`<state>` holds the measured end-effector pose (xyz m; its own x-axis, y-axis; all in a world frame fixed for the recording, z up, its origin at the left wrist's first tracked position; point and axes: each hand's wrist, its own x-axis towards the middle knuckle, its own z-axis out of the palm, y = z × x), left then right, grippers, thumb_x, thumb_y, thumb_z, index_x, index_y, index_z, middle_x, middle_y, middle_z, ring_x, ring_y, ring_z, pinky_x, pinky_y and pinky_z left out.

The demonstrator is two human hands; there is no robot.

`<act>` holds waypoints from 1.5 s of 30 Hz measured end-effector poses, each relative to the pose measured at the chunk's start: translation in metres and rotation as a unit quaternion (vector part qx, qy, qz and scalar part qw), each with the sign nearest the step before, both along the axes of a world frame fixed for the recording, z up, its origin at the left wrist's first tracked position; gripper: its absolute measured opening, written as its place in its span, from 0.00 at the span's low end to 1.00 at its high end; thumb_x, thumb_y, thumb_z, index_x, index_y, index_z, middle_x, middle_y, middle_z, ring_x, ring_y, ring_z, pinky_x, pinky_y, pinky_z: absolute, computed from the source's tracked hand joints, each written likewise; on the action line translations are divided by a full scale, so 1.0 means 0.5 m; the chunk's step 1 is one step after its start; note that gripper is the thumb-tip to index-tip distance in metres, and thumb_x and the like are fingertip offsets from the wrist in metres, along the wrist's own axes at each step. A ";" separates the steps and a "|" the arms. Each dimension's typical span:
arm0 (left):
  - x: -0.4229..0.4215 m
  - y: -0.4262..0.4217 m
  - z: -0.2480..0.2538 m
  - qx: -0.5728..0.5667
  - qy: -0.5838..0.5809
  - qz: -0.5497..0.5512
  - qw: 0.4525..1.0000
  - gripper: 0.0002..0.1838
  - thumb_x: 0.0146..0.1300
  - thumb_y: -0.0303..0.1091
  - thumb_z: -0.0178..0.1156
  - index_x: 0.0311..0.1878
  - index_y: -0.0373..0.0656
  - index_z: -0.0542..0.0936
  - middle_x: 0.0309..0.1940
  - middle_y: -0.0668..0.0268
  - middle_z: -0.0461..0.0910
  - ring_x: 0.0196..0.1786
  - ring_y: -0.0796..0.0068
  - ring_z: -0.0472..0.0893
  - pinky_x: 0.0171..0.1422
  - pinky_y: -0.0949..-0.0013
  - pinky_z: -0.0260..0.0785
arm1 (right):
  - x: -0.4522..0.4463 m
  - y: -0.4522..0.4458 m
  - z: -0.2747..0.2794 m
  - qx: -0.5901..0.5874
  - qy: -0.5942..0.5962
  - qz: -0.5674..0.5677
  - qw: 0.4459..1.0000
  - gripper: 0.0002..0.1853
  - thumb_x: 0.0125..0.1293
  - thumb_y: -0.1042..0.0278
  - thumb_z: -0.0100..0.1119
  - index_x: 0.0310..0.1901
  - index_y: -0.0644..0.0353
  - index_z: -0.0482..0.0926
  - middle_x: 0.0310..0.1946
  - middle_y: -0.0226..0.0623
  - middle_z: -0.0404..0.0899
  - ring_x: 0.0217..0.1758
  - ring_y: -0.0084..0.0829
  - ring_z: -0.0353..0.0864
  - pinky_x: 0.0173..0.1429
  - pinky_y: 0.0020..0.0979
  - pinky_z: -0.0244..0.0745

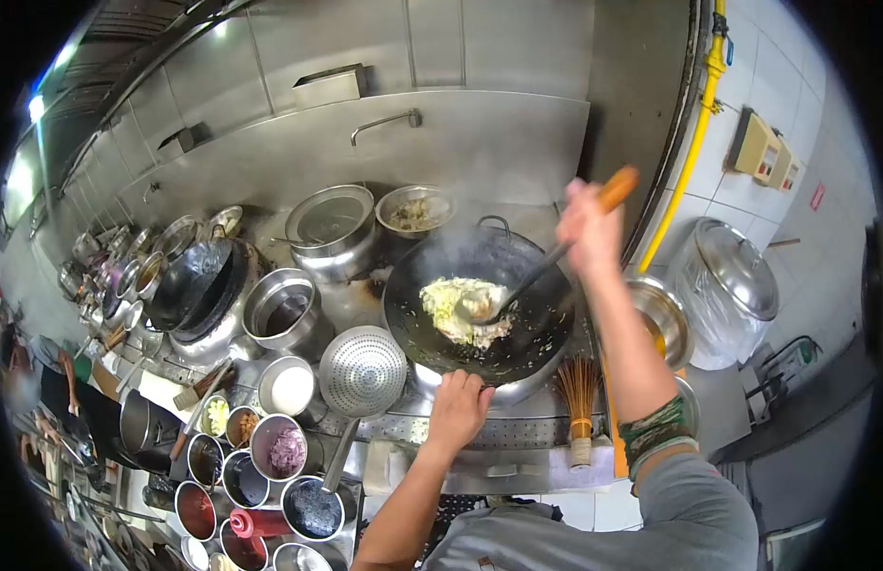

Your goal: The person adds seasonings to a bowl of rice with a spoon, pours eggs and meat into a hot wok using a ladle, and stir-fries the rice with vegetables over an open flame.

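A large black wok point(422, 328) holds a steaming heap of pale green and white food point(451, 300). My right hand point(592, 228) is closed round the long ladle point(541, 271) near its wooden end, and the ladle's bowl rests in the food. My left hand point(460, 409) grips the near rim of the wok; a cloth under it cannot be made out. Just left of the wok lies a perforated strainer point(363, 371). A bamboo brush point(579, 409) stands to the right of the wok's near side.
Metal pots of ingredients point(279, 449) crowd the lower left, with a red squeeze bottle point(260, 522). Behind the wok are a lidded pot point(332, 219) and a bowl point(415, 211). Another wok point(198, 285) sits left. A person's arm point(68, 376) shows far left. Steel bowls point(660, 319) stand right.
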<state>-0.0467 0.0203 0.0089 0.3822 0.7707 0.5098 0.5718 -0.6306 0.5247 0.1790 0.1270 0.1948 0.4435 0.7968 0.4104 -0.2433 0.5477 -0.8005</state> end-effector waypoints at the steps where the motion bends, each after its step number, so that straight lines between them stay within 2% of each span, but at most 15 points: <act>1: 0.001 0.006 0.003 0.001 0.004 -0.001 1.000 0.08 0.56 0.31 0.63 0.35 0.39 0.75 0.34 0.56 0.71 0.42 0.53 0.71 0.47 0.56 0.64 | -0.027 0.020 -0.043 -0.024 0.007 -0.010 1.000 0.18 0.62 0.64 0.62 0.22 0.51 0.62 0.11 0.21 0.58 0.09 0.18 0.55 0.14 0.25 0.53; 4: -0.006 -0.027 0.023 -0.031 0.023 -0.002 0.999 0.10 0.56 0.33 0.64 0.38 0.39 0.76 0.37 0.56 0.73 0.45 0.54 0.72 0.48 0.57 0.64 | -0.011 0.068 -0.006 -0.013 -0.025 0.083 0.996 0.18 0.63 0.66 0.60 0.21 0.51 0.61 0.11 0.22 0.57 0.09 0.18 0.54 0.14 0.25 0.51; 6: -0.014 -0.036 0.065 0.056 0.021 0.046 0.997 0.14 0.56 0.35 0.65 0.42 0.39 0.77 0.39 0.57 0.74 0.46 0.54 0.73 0.48 0.58 0.64 | 0.006 0.065 0.024 0.018 -0.006 0.065 0.998 0.17 0.63 0.66 0.61 0.22 0.52 0.62 0.11 0.22 0.58 0.08 0.18 0.55 0.13 0.25 0.52; 9: -0.006 -0.031 0.079 -0.003 0.034 0.037 0.999 0.15 0.57 0.37 0.64 0.44 0.39 0.78 0.42 0.59 0.75 0.48 0.54 0.73 0.52 0.57 0.63 | -0.025 0.100 -0.045 -0.018 0.034 -0.004 0.999 0.15 0.63 0.67 0.60 0.23 0.52 0.63 0.10 0.21 0.59 0.08 0.18 0.56 0.12 0.25 0.54; 11: -0.003 -0.016 0.055 -0.017 0.040 0.008 0.999 0.13 0.57 0.37 0.64 0.40 0.39 0.77 0.39 0.59 0.74 0.45 0.54 0.73 0.48 0.56 0.63 | -0.013 0.134 -0.025 -0.037 0.042 0.070 0.996 0.14 0.62 0.67 0.60 0.24 0.53 0.64 0.10 0.21 0.59 0.09 0.18 0.58 0.12 0.26 0.55; 14: -0.023 -0.053 0.045 -0.013 0.021 -0.015 1.000 0.10 0.56 0.35 0.65 0.31 0.41 0.74 0.32 0.58 0.71 0.38 0.53 0.70 0.41 0.55 0.62 | 0.017 0.125 0.081 -0.112 0.014 0.021 0.993 0.13 0.62 0.68 0.59 0.24 0.53 0.65 0.11 0.21 0.59 0.10 0.18 0.58 0.12 0.27 0.55; 18: 0.020 -0.098 0.149 -0.001 -0.016 0.028 0.999 0.09 0.56 0.33 0.64 0.31 0.41 0.74 0.31 0.57 0.71 0.38 0.52 0.70 0.41 0.56 0.62 | -0.008 0.060 0.111 -0.143 -0.037 0.018 0.989 0.13 0.60 0.67 0.58 0.23 0.54 0.65 0.12 0.22 0.59 0.09 0.19 0.55 0.13 0.30 0.55; 21: 0.019 -0.068 0.018 0.023 0.010 0.058 0.998 0.09 0.56 0.35 0.64 0.31 0.42 0.74 0.31 0.58 0.71 0.38 0.53 0.71 0.40 0.57 0.62 | -0.057 0.057 0.056 -0.115 -0.116 -0.090 0.983 0.13 0.61 0.66 0.58 0.23 0.54 0.64 0.12 0.22 0.58 0.09 0.19 0.55 0.13 0.29 0.56; 24: -0.042 -0.159 -0.052 0.026 0.051 0.035 0.998 0.10 0.56 0.36 0.64 0.31 0.42 0.74 0.30 0.57 0.70 0.38 0.53 0.71 0.40 0.56 0.62 | -0.026 -0.002 0.079 -0.034 -0.049 -0.080 0.995 0.13 0.61 0.67 0.59 0.24 0.54 0.66 0.12 0.22 0.60 0.09 0.19 0.57 0.14 0.28 0.57; 26: -0.069 -0.206 0.015 0.008 -0.002 -0.016 1.000 0.09 0.56 0.35 0.64 0.32 0.42 0.74 0.30 0.56 0.69 0.38 0.52 0.70 0.41 0.55 0.61 | 0.004 -0.019 0.088 -0.038 0.005 -0.066 0.997 0.12 0.61 0.67 0.60 0.24 0.55 0.69 0.12 0.23 0.62 0.09 0.20 0.59 0.14 0.27 0.57; 30: -0.026 -0.103 0.150 0.044 -0.049 0.008 0.998 0.09 0.57 0.34 0.63 0.33 0.42 0.74 0.32 0.57 0.69 0.40 0.53 0.69 0.42 0.55 0.61 | -0.060 -0.005 0.085 -0.073 -0.069 -0.097 0.990 0.13 0.61 0.66 0.60 0.22 0.57 0.70 0.12 0.24 0.64 0.10 0.20 0.60 0.14 0.28 0.57; 34: -0.012 -0.075 -0.004 0.026 0.008 0.039 0.999 0.09 0.58 0.36 0.62 0.33 0.41 0.74 0.33 0.56 0.70 0.41 0.52 0.71 0.42 0.54 0.63 | -0.092 0.061 0.004 -0.101 -0.181 -0.206 0.956 0.15 0.61 0.63 0.61 0.21 0.58 0.69 0.11 0.27 0.66 0.11 0.21 0.64 0.14 0.30 0.57; 37: -0.049 -0.137 -0.048 -0.002 0.023 0.007 1.000 0.09 0.57 0.35 0.63 0.35 0.41 0.75 0.36 0.54 0.72 0.42 0.49 0.71 0.43 0.54 0.64 | -0.077 0.045 0.048 0.027 -0.226 -0.170 0.959 0.17 0.61 0.63 0.60 0.20 0.57 0.67 0.11 0.28 0.66 0.10 0.21 0.65 0.14 0.30 0.58; 41: -0.048 -0.110 0.049 0.001 -0.011 0.014 1.000 0.08 0.54 0.31 0.64 0.32 0.40 0.75 0.33 0.55 0.71 0.41 0.50 0.70 0.43 0.55 0.63 | -0.047 0.005 0.100 -0.022 -0.095 -0.063 0.993 0.18 0.61 0.63 0.63 0.20 0.51 0.63 0.10 0.21 0.57 0.10 0.19 0.56 0.14 0.26 0.56; 45: -0.018 -0.006 0.009 0.045 -0.020 0.017 0.999 0.09 0.55 0.33 0.64 0.31 0.41 0.73 0.32 0.57 0.71 0.39 0.52 0.72 0.40 0.54 0.65 | -0.010 -0.013 0.124 0.038 -0.061 -0.029 0.997 0.19 0.63 0.61 0.62 0.21 0.50 0.62 0.11 0.20 0.57 0.10 0.17 0.54 0.16 0.25 0.53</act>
